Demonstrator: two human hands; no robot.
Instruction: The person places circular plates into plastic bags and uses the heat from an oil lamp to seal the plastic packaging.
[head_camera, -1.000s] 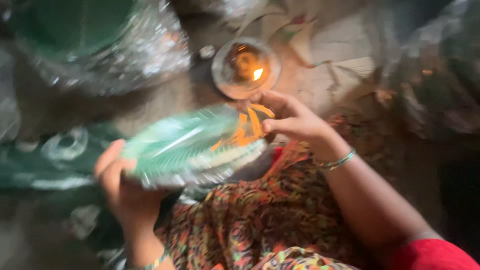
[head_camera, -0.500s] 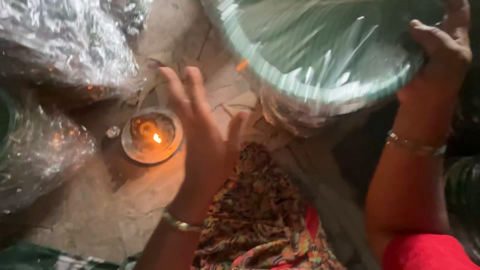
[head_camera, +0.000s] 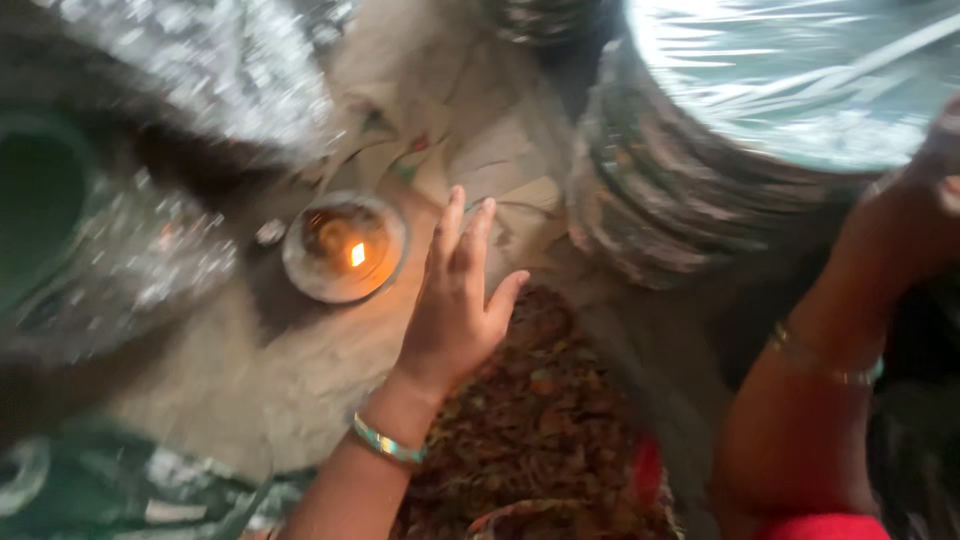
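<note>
Observed at top right: plastic-wrapped green plate (head_camera: 790, 70), held level above a stack of wrapped plates (head_camera: 680, 200). Not possible to tell whether touching the stack or just clear of it.

Noted at the plate's right edge: right hand (head_camera: 945, 150), blurred and partly out of frame. Cannot tell the state of its fingers or how firmly the rim is gripped. Bangle (head_camera: 825, 365) seen on that forearm.

Noted at centre: left hand (head_camera: 455, 310), empty, palm down, fingers (head_camera: 447, 225) straight and spread wide, thumb out. Hovering over the floor (head_camera: 250, 390), just beside a small dish with a lit flame (head_camera: 345, 247), apart from it. Bangle (head_camera: 388, 440) at the wrist. Patterned cloth (head_camera: 540, 420) below the hand.

Also present at left: shiny wrapped bundles (head_camera: 130, 260), blurred.

Judged step: placing of the wrapped plate on the stack, carried by the right hand alone.

Judged requirement for the next move: plate kept level and centred over the stack before release; plastic wrap kept well away from the flame; left hand kept clear of the dish.
</note>
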